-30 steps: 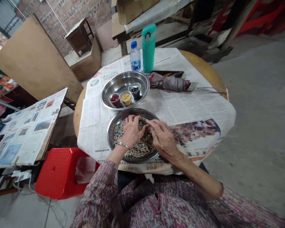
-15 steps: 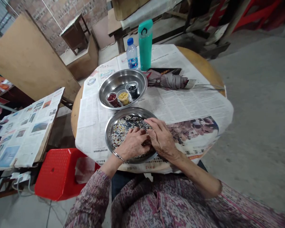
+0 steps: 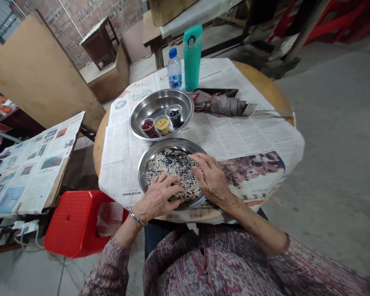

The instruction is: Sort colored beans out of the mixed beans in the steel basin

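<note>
A round steel basin (image 3: 142,161) near the table's front edge holds a spread of mixed grains (image 3: 169,165), mostly white with yellow, red and dark bits. My left hand (image 3: 159,195), with a bracelet (image 3: 137,217) at the wrist, reaches over its near left side, fingers apart and bent down at the grains. Over the right rim rests my right hand (image 3: 214,181), thumb apart from the fingers, tips near the grains. Behind stands a second steel basin (image 3: 135,112) with three clear cups: dark red beans (image 3: 148,126), yellow grains (image 3: 163,126) and black beans (image 3: 174,116).
Newspaper (image 3: 203,139) covers the round table. At the back stand a water bottle (image 3: 174,72) and a teal bottle (image 3: 192,61), with a folded grey umbrella (image 3: 222,105) to their right. A red stool (image 3: 70,224) and another newspaper-covered table (image 3: 40,164) are to the left.
My left hand has moved left and toward me, away from my right hand, uncovering grains in the middle of the basin. My right hand stays nearly in place.
</note>
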`<action>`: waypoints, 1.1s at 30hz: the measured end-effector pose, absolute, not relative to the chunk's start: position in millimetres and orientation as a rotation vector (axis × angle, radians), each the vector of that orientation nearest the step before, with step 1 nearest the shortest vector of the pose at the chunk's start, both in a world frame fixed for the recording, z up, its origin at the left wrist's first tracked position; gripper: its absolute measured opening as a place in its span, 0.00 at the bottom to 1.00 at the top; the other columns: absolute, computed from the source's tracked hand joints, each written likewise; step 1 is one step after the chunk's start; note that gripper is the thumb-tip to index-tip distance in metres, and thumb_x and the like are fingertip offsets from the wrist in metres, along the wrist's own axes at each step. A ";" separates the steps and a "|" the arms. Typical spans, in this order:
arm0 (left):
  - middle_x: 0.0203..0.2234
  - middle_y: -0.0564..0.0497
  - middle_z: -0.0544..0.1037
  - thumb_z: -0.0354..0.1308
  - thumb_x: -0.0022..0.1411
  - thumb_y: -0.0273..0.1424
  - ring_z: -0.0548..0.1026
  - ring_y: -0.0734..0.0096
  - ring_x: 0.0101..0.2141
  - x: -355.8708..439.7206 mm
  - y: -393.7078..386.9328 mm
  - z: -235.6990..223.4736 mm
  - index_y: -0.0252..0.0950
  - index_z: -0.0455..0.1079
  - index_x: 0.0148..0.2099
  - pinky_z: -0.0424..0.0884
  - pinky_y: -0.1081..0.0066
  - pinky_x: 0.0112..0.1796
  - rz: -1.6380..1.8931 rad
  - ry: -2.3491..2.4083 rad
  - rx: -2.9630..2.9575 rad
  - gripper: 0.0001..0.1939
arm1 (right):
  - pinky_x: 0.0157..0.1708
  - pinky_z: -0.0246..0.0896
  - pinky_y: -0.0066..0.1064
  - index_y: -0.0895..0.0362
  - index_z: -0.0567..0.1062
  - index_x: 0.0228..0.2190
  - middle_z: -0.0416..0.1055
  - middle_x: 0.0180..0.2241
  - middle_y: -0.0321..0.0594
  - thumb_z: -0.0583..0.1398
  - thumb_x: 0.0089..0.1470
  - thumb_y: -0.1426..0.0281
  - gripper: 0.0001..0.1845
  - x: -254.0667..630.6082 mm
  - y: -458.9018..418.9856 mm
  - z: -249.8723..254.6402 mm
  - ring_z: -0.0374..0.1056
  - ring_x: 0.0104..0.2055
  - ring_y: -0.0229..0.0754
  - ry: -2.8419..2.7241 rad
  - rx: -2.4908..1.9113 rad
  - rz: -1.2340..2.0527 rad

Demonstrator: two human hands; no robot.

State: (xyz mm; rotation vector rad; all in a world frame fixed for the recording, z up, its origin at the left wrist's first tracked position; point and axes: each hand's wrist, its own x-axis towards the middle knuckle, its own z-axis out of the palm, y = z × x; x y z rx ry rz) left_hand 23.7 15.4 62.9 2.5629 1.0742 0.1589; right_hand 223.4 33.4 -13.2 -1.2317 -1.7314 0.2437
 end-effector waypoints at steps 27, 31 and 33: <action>0.49 0.44 0.64 0.71 0.51 0.42 0.70 0.52 0.50 16.4 17.9 56.5 0.40 0.57 0.60 0.72 0.53 0.48 -0.009 1.608 2.307 0.39 | 0.55 0.63 0.51 0.56 0.70 0.53 0.72 0.48 0.49 0.49 0.66 0.64 0.20 222.8 34.6 -15.6 0.66 0.53 0.51 -1.762 -1.247 0.216; 0.46 0.47 0.65 0.66 0.55 0.27 0.72 0.62 0.43 27.0 12.3 51.0 0.40 0.58 0.57 0.73 0.59 0.47 0.084 1.579 2.197 0.30 | 0.54 0.63 0.50 0.58 0.71 0.52 0.72 0.48 0.51 0.49 0.66 0.64 0.20 222.5 34.5 -15.1 0.66 0.52 0.52 -1.766 -1.244 0.207; 0.45 0.48 0.66 0.60 0.56 0.21 0.72 0.64 0.44 33.6 12.7 45.3 0.41 0.60 0.55 0.72 0.61 0.49 0.219 1.579 2.160 0.26 | 0.54 0.63 0.50 0.57 0.71 0.52 0.72 0.48 0.50 0.49 0.66 0.64 0.19 222.6 34.4 -14.9 0.66 0.52 0.51 -1.766 -1.247 0.211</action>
